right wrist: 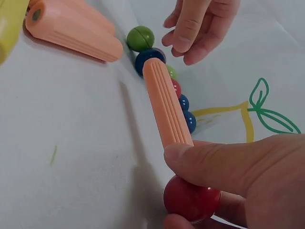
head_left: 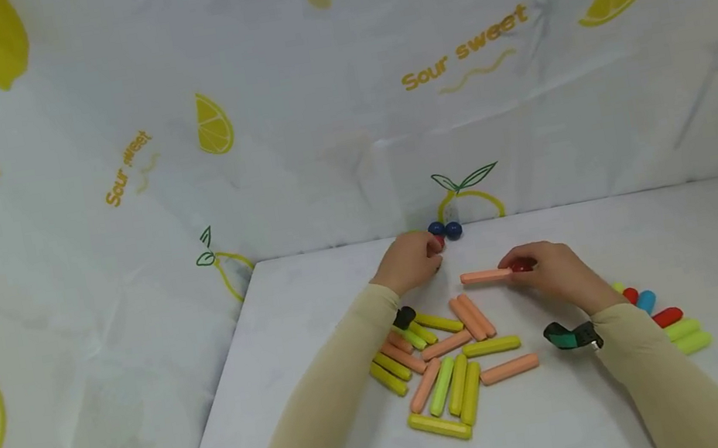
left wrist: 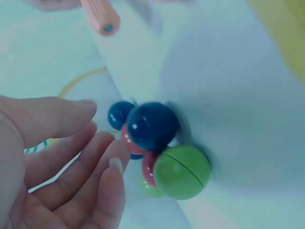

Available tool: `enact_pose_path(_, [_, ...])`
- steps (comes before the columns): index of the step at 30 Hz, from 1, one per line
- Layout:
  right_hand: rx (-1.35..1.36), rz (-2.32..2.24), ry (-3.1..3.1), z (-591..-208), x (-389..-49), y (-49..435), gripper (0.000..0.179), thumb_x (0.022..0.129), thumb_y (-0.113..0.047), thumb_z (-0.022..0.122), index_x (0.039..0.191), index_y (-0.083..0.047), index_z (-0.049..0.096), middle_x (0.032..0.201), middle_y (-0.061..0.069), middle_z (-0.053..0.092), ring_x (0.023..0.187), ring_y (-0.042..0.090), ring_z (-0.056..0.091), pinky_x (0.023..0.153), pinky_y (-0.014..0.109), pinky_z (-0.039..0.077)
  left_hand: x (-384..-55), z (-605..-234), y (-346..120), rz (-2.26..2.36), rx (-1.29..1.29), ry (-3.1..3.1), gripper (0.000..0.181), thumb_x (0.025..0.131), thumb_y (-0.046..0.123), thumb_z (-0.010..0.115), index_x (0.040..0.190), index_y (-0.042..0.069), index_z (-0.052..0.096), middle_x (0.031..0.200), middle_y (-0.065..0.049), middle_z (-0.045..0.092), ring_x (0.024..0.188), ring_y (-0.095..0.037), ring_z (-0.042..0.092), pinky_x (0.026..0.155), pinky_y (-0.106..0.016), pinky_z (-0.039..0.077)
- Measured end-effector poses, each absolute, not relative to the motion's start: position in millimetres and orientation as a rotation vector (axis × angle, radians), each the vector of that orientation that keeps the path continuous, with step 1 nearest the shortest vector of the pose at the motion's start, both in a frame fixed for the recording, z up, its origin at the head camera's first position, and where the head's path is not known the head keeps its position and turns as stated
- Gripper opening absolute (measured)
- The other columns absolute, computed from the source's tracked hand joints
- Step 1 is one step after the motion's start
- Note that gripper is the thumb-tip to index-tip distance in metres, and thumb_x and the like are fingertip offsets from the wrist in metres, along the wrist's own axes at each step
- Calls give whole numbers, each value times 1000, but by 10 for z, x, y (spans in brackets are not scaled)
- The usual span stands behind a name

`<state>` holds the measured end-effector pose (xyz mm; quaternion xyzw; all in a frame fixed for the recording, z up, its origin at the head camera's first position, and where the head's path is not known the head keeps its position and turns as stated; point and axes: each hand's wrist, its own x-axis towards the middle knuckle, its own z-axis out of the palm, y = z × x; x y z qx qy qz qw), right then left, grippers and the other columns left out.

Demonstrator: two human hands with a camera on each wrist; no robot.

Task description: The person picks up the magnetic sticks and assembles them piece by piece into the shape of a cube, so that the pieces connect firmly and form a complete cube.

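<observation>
In the head view my right hand [head_left: 553, 273] grips a peach-coloured ribbed stick [head_left: 483, 276] and a red ball [right wrist: 192, 198]. The ball sits at the stick's near end, under the thumb, while the free end points left. My left hand [head_left: 407, 262] hovers at the table's back edge, thumb and fingers apart and loosely bent. Just beyond its fingertips, in the left wrist view, is a cluster of balls: dark blue [left wrist: 152, 126], green [left wrist: 182, 172] and red ones. Nothing shows between the left fingers. Part of the cluster is hidden behind the front balls.
Several yellow, lime and peach sticks [head_left: 471, 394] lie spread over the middle of the white table [head_left: 574, 425]. By the right forearm lie more lime, red and blue pieces [head_left: 689, 332], partly covered by the sleeve. A lemon-print cloth [head_left: 318, 144] rises behind the table.
</observation>
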<state>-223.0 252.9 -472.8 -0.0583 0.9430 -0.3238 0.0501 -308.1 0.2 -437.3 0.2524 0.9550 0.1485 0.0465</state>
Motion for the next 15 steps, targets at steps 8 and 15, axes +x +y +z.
enact_pose_path(8, [-120,-1022,2871,-4717,-2248,2626,27,101,-19,76,127,-10,76,119,18,71,104,32,60,83,37,52,-3370,-4344,181,497,562,3012,25,99,32,79,86,11,72,78,1,66,68,-12,55,61,-25,44])
enact_pose_path(15, [-72,-1029,2828,-4715,-2247,2649,27,102,-20,76,127,-11,76,116,16,70,103,32,58,81,36,52,-3420,-4445,333,345,412,3082,29,92,36,86,88,13,70,86,0,68,70,-14,59,58,-29,47])
